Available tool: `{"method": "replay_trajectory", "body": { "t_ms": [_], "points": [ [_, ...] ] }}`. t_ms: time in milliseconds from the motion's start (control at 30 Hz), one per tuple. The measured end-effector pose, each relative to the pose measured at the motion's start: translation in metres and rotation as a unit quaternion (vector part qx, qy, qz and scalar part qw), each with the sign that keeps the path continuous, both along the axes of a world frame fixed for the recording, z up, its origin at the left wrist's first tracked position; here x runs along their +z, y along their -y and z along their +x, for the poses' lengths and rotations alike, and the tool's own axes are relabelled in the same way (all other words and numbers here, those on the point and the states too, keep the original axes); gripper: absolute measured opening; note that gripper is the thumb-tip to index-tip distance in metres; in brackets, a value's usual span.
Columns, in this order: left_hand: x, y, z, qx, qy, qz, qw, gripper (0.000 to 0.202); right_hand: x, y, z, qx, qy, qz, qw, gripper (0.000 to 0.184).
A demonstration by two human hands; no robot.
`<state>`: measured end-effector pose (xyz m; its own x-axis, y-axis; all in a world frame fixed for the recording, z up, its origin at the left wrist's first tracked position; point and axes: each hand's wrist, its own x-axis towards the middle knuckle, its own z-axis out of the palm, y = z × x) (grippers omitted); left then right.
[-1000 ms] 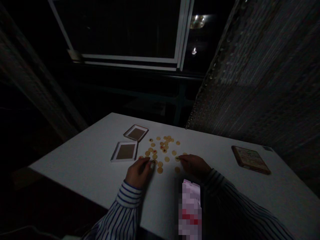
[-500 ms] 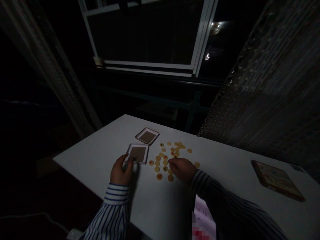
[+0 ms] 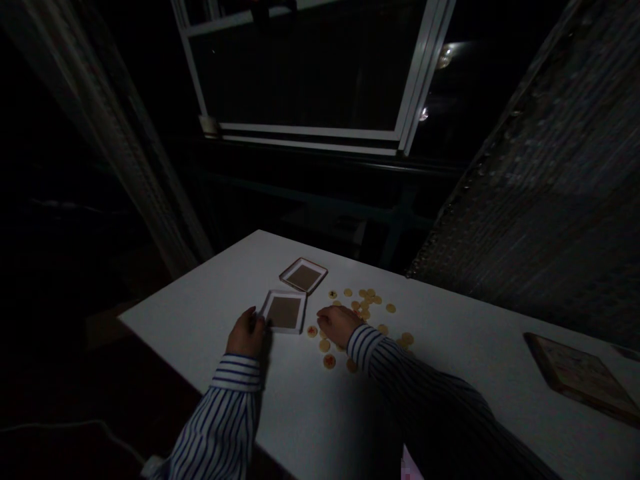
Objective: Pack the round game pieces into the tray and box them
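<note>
At the left of the frame, a pale curtain (image 3: 135,120) hangs in the dark, and a thin white cable (image 3: 97,423) trails across the lower left corner. The white table (image 3: 210,293) begins just right of these and runs on to the right edge. Left of centre, your left hand (image 3: 246,333) is at the left side of a shallow tray (image 3: 285,312); your thumb and fingers look a little parted, but whether they grip its edge cannot be told. Behind it, a second tray (image 3: 303,275) lies open side up, its near corner close to the first. In the upper middle stands a white-framed window (image 3: 305,80). Near the centre, a disc with a red mark (image 3: 312,331) lies between the tray and your right hand (image 3: 341,325). That hand bends over the scattered wooden discs (image 3: 371,293), fingers curled together; whether a disc is pinched there cannot be told. A sliver of pinkish screen (image 3: 411,465) shows at the bottom edge. A beaded curtain (image 3: 545,180) fills the upper right, and a flat box (image 3: 583,373) lies at the lower right.
</note>
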<state>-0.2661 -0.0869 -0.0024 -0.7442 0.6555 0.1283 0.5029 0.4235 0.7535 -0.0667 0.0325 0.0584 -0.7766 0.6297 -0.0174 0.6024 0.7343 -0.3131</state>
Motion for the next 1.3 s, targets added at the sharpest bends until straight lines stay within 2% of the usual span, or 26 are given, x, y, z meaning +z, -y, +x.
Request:
{"method": "replay_trajectory", "body": {
  "t_ms": [367,600,967,1167,1300],
  "points": [
    [-0.002,-0.009,0.000,0.003,-0.050,0.005,0.999,0.039,-0.009,-0.005,-0.037,-0.013,0.032,0.006,0.999,0.035],
    [-0.001,-0.010,0.001,-0.025,-0.060,0.003,0.998,0.041,-0.013,-0.004,-0.046,-0.023,0.025,0.004,0.999,0.038],
    [0.000,-0.010,-0.001,0.000,0.037,0.086,0.996,0.041,-0.018,-0.006,-0.046,-0.034,0.002,-0.023,0.999,0.034],
    [0.004,-0.007,-0.006,0.000,0.090,0.118,0.989,0.042,-0.022,-0.008,-0.045,-0.041,-0.038,-0.054,0.997,0.028],
    [0.010,-0.006,-0.002,-0.023,0.133,0.155,0.979,0.043,-0.022,-0.009,-0.042,-0.053,-0.086,-0.080,0.992,0.022]
  ]
}}
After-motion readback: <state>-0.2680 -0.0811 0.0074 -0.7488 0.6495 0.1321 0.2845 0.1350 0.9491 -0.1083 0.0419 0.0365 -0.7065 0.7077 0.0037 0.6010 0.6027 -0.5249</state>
